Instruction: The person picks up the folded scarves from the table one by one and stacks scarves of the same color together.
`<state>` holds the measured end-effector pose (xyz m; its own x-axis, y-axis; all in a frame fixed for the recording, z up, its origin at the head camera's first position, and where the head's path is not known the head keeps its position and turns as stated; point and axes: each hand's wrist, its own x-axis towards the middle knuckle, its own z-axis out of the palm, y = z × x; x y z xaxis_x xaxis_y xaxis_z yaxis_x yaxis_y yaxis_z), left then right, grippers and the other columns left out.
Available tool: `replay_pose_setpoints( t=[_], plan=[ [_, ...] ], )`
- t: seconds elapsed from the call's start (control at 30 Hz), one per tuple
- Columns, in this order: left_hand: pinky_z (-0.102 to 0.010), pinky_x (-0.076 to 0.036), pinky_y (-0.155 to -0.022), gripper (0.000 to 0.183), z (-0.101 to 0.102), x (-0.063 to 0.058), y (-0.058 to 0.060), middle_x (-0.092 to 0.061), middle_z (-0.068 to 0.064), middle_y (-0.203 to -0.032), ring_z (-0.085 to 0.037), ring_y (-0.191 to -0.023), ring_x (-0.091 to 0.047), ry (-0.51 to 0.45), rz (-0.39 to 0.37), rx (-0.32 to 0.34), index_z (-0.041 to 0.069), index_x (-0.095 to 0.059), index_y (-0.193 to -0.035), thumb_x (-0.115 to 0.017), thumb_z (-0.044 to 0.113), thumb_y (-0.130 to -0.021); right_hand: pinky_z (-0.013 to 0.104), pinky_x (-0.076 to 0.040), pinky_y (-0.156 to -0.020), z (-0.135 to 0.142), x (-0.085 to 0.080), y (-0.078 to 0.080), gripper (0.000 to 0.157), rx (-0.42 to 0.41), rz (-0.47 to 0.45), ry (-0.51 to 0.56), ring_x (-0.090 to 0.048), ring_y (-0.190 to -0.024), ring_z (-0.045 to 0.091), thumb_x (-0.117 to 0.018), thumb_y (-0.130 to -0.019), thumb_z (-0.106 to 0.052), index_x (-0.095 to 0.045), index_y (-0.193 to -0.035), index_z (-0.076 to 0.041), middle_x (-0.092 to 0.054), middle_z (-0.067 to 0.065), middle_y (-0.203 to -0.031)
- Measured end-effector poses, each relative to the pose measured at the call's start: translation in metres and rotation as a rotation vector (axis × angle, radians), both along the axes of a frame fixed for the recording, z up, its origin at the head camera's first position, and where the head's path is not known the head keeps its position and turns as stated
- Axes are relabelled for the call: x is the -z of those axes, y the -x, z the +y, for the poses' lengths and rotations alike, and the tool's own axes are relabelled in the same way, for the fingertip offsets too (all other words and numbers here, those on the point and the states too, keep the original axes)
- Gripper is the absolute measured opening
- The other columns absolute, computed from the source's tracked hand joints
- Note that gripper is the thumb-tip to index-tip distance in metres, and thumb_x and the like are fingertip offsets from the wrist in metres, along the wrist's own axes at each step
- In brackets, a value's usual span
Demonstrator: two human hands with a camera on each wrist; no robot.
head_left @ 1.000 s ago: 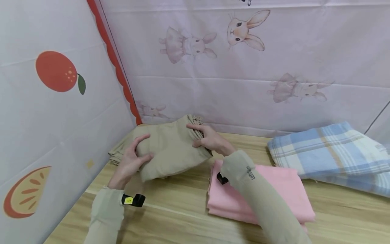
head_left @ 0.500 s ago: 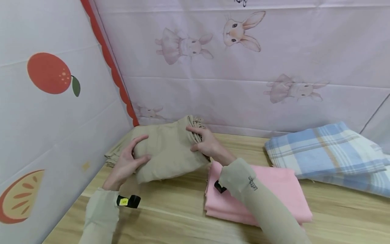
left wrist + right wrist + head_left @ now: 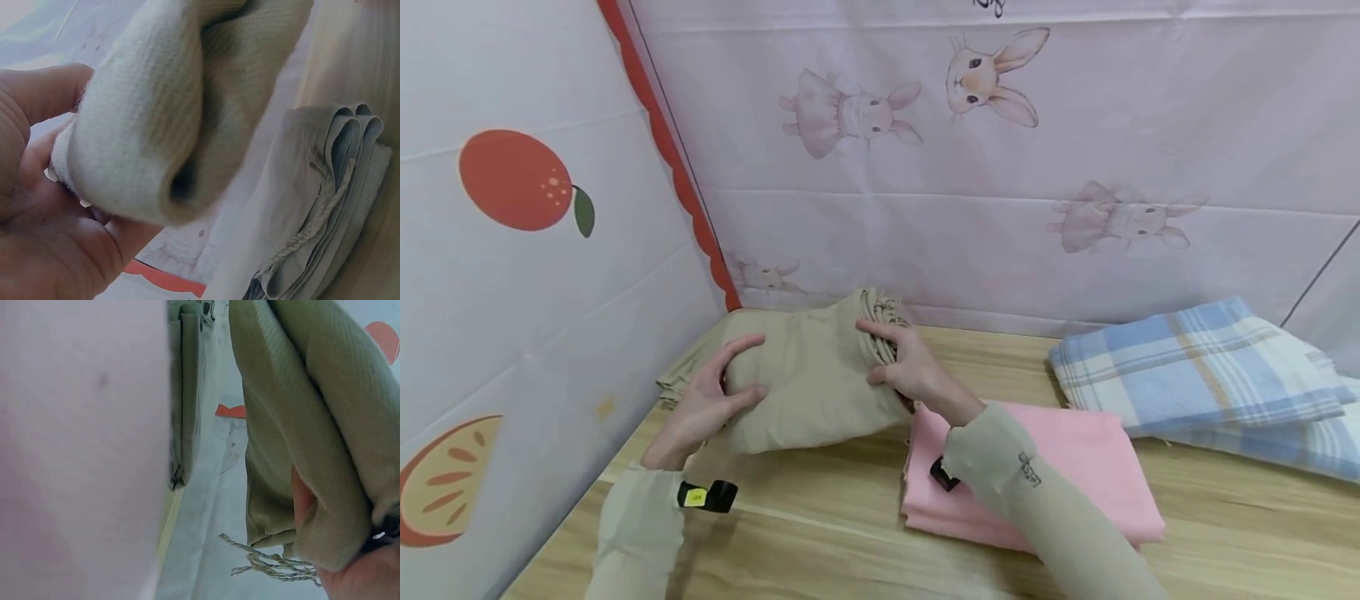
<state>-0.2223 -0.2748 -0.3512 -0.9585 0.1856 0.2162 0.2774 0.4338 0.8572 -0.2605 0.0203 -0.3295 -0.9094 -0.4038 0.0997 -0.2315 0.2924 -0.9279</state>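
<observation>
A folded beige shawl with a twisted fringe (image 3: 812, 375) is held between my two hands at the back left of the table. My left hand (image 3: 707, 408) grips its left end, thumb on top and fingers round the far side. My right hand (image 3: 917, 362) pinches the fringed right end. In the left wrist view the folded edge of the held shawl (image 3: 137, 125) lies in the palm. Under it, apart from it, a second folded beige shawl (image 3: 688, 367) rests on the table; its layered edge and fringe (image 3: 337, 194) show in that view.
A folded pink cloth (image 3: 1075, 442) lies under my right forearm. To its right is a blue and white plaid blanket (image 3: 1210, 367), folded. Printed fabric walls (image 3: 880, 233) stand behind and to the left of the wooden table (image 3: 820, 533).
Both hands keep hold of the shawl. Its right end and my right hand have come down slightly. The whole head view has shifted a little, so things appear further left.
</observation>
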Motion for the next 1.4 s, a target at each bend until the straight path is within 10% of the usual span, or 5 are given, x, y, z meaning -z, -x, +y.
replay_pose_setpoints(
  t=[0.77, 1.07, 1.4],
  plan=[
    [-0.016, -0.028, -0.098, 0.066, -0.011, 0.004, -0.015, -0.035, -0.02, -0.156, -0.031, -0.134, -0.032, 0.024, 0.062, 0.105, 0.001, -0.043, -0.151, -0.07, -0.004, -0.091, 0.052, -0.028, -0.115, -0.005, 0.009, -0.032, 0.075, 0.02, 0.054, 0.017, -0.029, -0.147, 0.033, -0.073, -0.076, 0.013, -0.055, -0.146, -0.006, -0.043, 0.015, -0.155],
    [-0.012, -0.029, -0.098, 0.065, -0.016, 0.006, -0.016, -0.04, -0.019, -0.154, -0.006, -0.129, -0.036, 0.044, 0.087, 0.144, 0.001, -0.044, -0.15, -0.071, -0.002, -0.091, 0.054, -0.031, -0.113, -0.007, 0.018, -0.039, 0.074, 0.033, 0.057, 0.013, -0.035, -0.144, 0.033, -0.075, -0.075, 0.011, -0.058, -0.145, -0.009, -0.047, 0.013, -0.152],
    [-0.008, -0.023, -0.102, 0.064, -0.021, 0.01, -0.019, -0.042, -0.02, -0.153, -0.02, -0.143, -0.028, 0.065, 0.091, 0.19, 0.0, -0.046, -0.148, -0.072, -0.003, -0.09, 0.056, -0.035, -0.11, -0.01, 0.027, -0.048, 0.073, 0.006, 0.057, -0.01, -0.034, -0.144, 0.035, -0.074, -0.078, 0.01, -0.055, -0.146, -0.009, -0.047, 0.014, -0.152]
  ],
)
